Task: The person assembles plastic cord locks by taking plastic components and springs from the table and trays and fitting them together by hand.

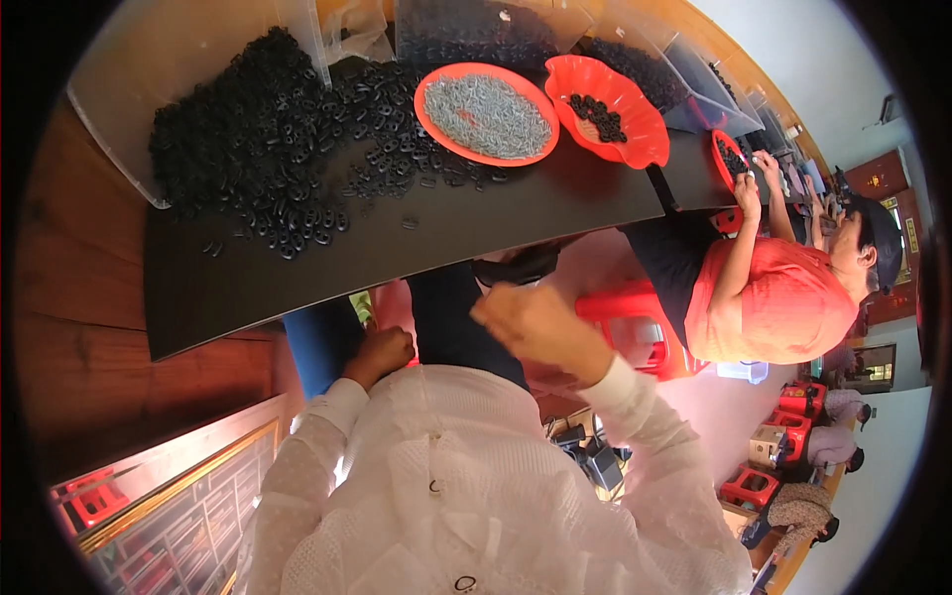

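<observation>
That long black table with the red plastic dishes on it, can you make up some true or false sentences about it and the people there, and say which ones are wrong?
1. The flat oval red plastic plate holds small silvery pieces. True.
2. The wavy-edged dish is left of the oval plate. False: the wavy-edged red plastic bowl is on its right.
3. The person's left hand and right hand are both off the smooth black tabletop. True.
4. The big heap is white. False: the heap of small pieces is black.
5. The co-worker in the orange-red shirt wears a dark cap. True.
</observation>
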A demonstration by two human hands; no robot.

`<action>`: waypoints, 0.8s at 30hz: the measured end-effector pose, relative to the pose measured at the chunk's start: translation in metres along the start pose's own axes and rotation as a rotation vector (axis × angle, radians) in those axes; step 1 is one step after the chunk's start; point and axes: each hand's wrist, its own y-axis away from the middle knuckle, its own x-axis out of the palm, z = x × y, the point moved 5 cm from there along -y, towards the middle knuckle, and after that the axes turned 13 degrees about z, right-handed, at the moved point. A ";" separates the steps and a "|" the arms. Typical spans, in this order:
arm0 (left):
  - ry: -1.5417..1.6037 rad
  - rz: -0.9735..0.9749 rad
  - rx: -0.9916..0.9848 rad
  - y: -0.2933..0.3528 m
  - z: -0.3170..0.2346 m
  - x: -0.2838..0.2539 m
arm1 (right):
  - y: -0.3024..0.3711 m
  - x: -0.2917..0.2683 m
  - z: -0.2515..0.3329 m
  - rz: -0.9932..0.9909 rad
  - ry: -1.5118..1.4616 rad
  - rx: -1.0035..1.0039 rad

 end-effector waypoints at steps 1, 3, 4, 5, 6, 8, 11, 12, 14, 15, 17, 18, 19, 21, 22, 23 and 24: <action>-0.138 0.097 -0.021 -0.003 -0.002 0.006 | 0.007 0.027 -0.010 0.070 -0.025 0.020; -0.264 0.346 -0.126 -0.008 -0.005 0.015 | 0.013 0.051 -0.037 -0.025 -0.040 0.046; -0.161 0.330 -0.107 -0.007 0.000 0.026 | 0.016 0.058 -0.049 -0.114 -0.062 0.074; -0.059 0.315 -0.084 -0.007 0.002 0.031 | 0.019 0.067 -0.060 -0.119 -0.059 0.069; -0.019 0.425 -0.184 -0.005 -0.004 0.027 | 0.027 0.075 -0.083 -0.207 -0.230 0.243; -0.017 0.468 -0.212 0.000 -0.012 0.021 | 0.040 0.095 -0.112 -0.299 -0.409 0.416; -0.059 0.557 -0.244 0.004 -0.009 0.026 | 0.067 0.133 -0.132 -0.355 -0.530 0.573; -0.106 0.598 -0.251 0.003 -0.007 0.029 | 0.078 0.156 -0.142 -0.271 -0.511 0.680; -0.133 0.620 -0.250 -0.001 -0.001 0.039 | 0.098 0.206 -0.161 -0.121 -0.528 0.812; -0.150 0.640 -0.248 -0.002 0.002 0.042 | 0.105 0.228 -0.166 -0.053 -0.566 0.839; -0.126 0.635 -0.307 0.003 -0.007 0.033 | 0.121 0.272 -0.166 0.073 -0.925 1.148; -0.107 0.626 -0.360 0.007 -0.011 0.029 | 0.129 0.286 -0.169 0.088 -0.927 1.146; -0.096 0.632 -0.362 0.009 -0.013 0.028 | 0.135 0.300 -0.175 0.198 -0.691 0.966; -0.010 0.623 -0.297 0.001 -0.018 0.024 | 0.169 0.348 -0.189 0.305 -0.455 0.797; -0.006 0.632 -0.274 -0.010 -0.019 0.024 | 0.207 0.381 -0.202 0.118 -0.756 0.938; -0.042 0.683 -0.263 -0.021 -0.016 0.033 | 0.231 0.400 -0.210 -0.085 -1.056 1.060; -0.040 0.720 -0.315 -0.015 0.004 0.049 | 0.210 0.389 -0.181 -0.039 -1.333 1.012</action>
